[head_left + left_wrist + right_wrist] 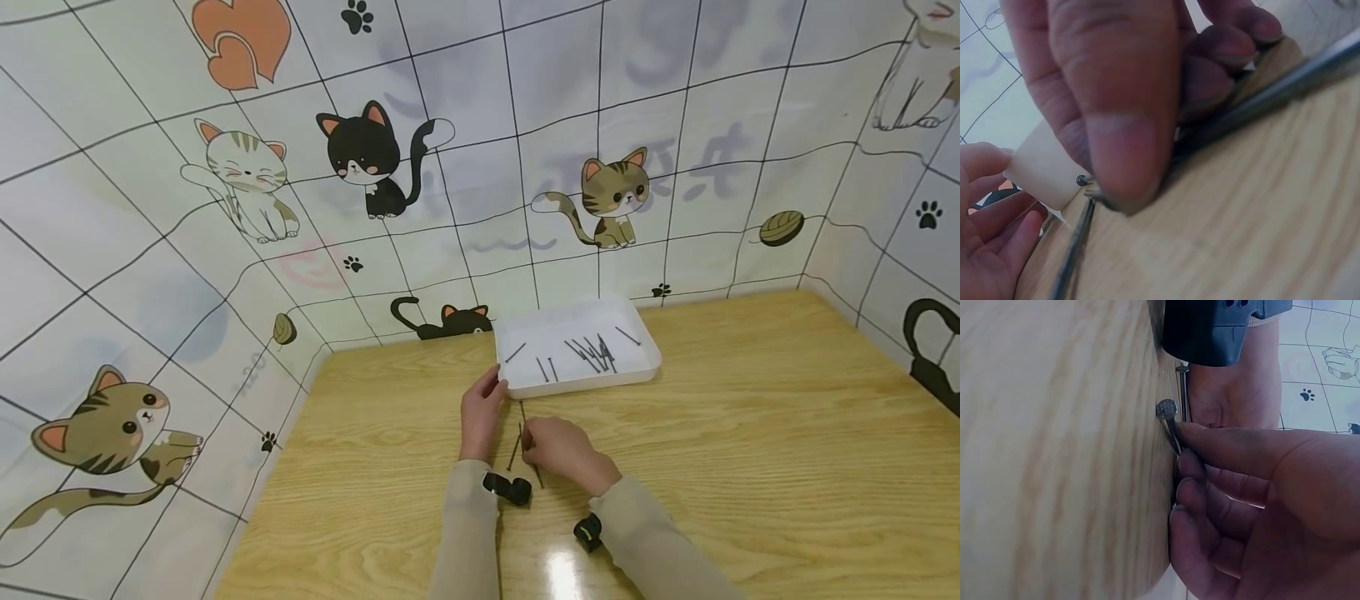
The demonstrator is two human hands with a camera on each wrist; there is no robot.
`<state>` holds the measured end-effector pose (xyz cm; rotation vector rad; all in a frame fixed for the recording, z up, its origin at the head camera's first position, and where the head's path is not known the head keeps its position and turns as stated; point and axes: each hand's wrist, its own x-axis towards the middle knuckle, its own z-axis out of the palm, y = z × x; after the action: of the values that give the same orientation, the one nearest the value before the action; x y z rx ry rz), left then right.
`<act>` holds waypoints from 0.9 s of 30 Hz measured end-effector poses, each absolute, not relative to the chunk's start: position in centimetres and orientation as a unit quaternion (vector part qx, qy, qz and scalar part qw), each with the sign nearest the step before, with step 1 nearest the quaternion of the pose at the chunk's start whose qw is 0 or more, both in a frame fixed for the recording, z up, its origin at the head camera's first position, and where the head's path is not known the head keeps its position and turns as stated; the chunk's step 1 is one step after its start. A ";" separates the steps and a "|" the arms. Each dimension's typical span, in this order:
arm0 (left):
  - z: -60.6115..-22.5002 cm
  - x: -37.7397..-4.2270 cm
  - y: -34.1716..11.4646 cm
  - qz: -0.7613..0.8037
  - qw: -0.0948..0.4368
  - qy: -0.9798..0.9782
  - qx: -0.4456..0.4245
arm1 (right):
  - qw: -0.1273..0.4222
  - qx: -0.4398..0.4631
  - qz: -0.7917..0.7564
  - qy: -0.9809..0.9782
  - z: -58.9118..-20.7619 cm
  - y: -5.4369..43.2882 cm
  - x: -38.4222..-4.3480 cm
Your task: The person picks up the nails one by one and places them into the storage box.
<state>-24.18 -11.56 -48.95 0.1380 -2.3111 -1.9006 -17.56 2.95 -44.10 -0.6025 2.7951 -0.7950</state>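
Observation:
My left hand [482, 414] grips the near left corner of a white tray [577, 387], also in the left wrist view at its left edge. On the wooden table, just right of my left wrist, my right hand [562, 452] pinches a long dark nail [1167, 410] between thumb and fingers. Its head points back towards me, close to the tabletop. A second nail [513, 454] lies beside it, partly behind my fingers in the right wrist view. Inside the tray are several more nails [596, 354], most bunched towards the right.
The wooden table [750, 433] reaches around the tray and both arms. Behind and at both sides stands a cloth wall [487, 183] with cat drawings and grid lines. A black wrist camera [510, 489] sits on my left wrist, close to my right hand.

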 end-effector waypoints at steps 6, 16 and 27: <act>-49.0 -24.1 -11.6 -0.637 0.078 -0.765 0.045 | 0.081 -0.224 -0.280 0.930 -43.9 3.1 -17.3; -48.8 -24.2 -11.4 -0.641 0.078 -0.762 0.044 | 0.067 -0.234 -0.247 0.938 -43.6 3.1 -17.2; -48.6 -23.9 -11.5 -0.644 0.078 -0.760 0.039 | 0.038 -0.277 -0.225 0.933 -42.6 3.2 -16.2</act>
<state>-23.89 -11.49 -48.58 0.1159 -2.2769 -1.9278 -16.21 3.15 -42.63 -0.8496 2.8629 -0.6913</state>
